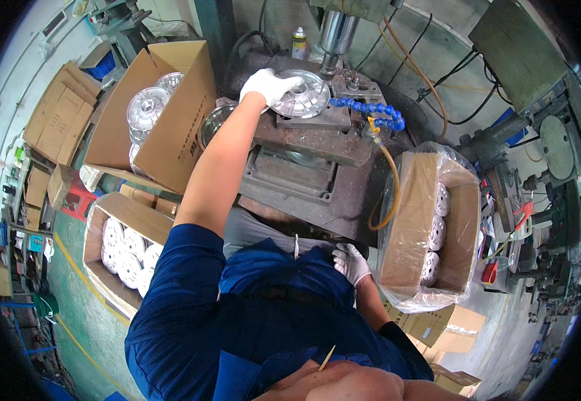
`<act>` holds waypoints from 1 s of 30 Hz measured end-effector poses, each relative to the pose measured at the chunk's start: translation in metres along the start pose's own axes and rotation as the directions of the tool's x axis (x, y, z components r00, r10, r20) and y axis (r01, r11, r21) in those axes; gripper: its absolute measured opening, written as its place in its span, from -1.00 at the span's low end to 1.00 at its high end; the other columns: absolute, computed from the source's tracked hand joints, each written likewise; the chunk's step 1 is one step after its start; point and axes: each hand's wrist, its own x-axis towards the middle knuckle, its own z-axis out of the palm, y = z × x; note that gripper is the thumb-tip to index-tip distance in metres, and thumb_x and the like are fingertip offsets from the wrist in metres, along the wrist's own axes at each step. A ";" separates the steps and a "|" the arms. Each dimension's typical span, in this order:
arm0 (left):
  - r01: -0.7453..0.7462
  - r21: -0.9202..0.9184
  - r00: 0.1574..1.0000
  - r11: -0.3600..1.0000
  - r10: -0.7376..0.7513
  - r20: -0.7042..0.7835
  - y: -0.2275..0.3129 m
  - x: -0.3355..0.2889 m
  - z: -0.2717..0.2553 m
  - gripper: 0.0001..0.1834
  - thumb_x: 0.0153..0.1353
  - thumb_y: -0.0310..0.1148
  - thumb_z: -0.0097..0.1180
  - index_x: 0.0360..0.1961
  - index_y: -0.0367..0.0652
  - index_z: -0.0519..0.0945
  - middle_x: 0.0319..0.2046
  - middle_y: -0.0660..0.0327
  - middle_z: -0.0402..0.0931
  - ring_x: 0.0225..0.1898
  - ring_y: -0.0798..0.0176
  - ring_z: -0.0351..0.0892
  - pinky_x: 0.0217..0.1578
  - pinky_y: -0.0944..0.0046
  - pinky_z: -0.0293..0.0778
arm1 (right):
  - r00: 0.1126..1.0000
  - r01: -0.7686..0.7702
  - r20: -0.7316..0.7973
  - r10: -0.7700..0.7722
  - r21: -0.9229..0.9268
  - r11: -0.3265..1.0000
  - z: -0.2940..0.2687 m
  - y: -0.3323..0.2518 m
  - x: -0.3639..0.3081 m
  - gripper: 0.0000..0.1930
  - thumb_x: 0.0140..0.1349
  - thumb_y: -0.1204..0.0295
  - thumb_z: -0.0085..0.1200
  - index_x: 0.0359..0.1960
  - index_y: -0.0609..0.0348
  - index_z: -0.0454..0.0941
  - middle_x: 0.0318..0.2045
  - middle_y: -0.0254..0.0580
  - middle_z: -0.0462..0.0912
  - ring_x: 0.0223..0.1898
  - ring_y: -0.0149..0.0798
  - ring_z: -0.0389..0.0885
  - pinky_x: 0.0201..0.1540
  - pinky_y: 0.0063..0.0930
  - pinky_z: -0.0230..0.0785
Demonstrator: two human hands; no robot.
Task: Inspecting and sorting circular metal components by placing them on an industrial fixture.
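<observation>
My left hand (268,87), in a white glove, grips the left rim of a round silver metal wheel (309,98). Its thumb lies over the top face and the other fingers are partly hidden. The wheel is over a metal fixture block (330,121) on the machine table; whether it rests flat there I cannot tell. Just beyond it hangs the machine's shiny spindle (338,35). Left of the block, partly behind my forearm, lies another round metal part (214,125). My right hand (352,264), also gloved, rests on my lap with its fingers apart, holding nothing.
A blue segmented coolant hose (368,106) curves beside the wheel, with a yellow hose (395,184) below. At left stand a carton with shiny wheels (149,109) and one with white discs (127,249). A plastic-lined carton (401,260) stands right. A spray can (298,43) is behind.
</observation>
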 end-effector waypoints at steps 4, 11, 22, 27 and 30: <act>-0.004 0.003 1.000 1.000 0.004 -0.009 0.006 -0.005 -0.003 -0.01 -0.20 0.31 0.19 0.01 -0.43 0.50 0.01 -0.18 0.47 0.08 -0.04 0.48 0.08 0.20 0.36 | 0.999 0.029 -0.026 -0.028 0.034 0.999 -0.005 0.000 -0.006 -0.53 0.37 0.02 -0.22 0.08 0.11 0.37 -0.18 -0.10 0.59 -0.34 -0.21 0.60 -0.28 -0.33 0.51; -0.019 0.005 1.000 1.000 0.019 0.003 0.003 -0.002 -0.002 -0.04 -0.18 0.30 0.19 -0.01 -0.44 0.51 -0.01 -0.18 0.49 0.06 -0.06 0.49 0.07 0.18 0.37 | 0.998 0.053 0.028 -0.055 0.082 0.995 -0.012 0.004 -0.008 -0.54 0.37 0.03 -0.22 0.08 0.12 0.36 -0.17 -0.08 0.58 -0.34 -0.20 0.61 -0.27 -0.32 0.53; -0.026 0.008 1.000 1.000 0.026 0.000 -0.003 0.005 0.002 -0.02 -0.18 0.34 0.17 -0.02 -0.43 0.52 -0.01 -0.19 0.48 0.07 -0.07 0.48 0.07 0.18 0.37 | 0.998 0.063 -0.019 -0.061 0.080 0.995 -0.013 0.005 -0.008 -0.55 0.37 0.04 -0.22 0.11 0.07 0.35 -0.15 -0.06 0.57 -0.33 -0.20 0.60 -0.28 -0.31 0.52; -0.072 0.032 0.991 0.997 0.075 -0.107 0.008 -0.010 0.000 -0.04 -0.12 0.36 0.10 -0.05 -0.44 0.53 -0.03 -0.20 0.49 0.06 -0.07 0.49 0.07 0.18 0.36 | 0.996 0.074 0.043 -0.080 0.111 0.991 -0.012 0.005 -0.012 -0.53 0.34 0.03 -0.15 0.09 0.10 0.38 -0.20 -0.10 0.60 -0.36 -0.20 0.61 -0.29 -0.32 0.53; -0.010 -0.118 0.982 0.993 -0.012 -0.187 0.011 -0.018 0.002 -0.14 0.02 0.26 0.08 -0.02 -0.44 0.52 -0.04 -0.16 0.52 0.03 -0.01 0.51 0.04 0.22 0.36 | 0.995 0.078 0.049 -0.084 0.113 0.991 -0.011 0.005 -0.010 -0.53 0.34 0.03 -0.14 0.10 0.10 0.38 -0.19 -0.09 0.59 -0.34 -0.20 0.61 -0.28 -0.31 0.53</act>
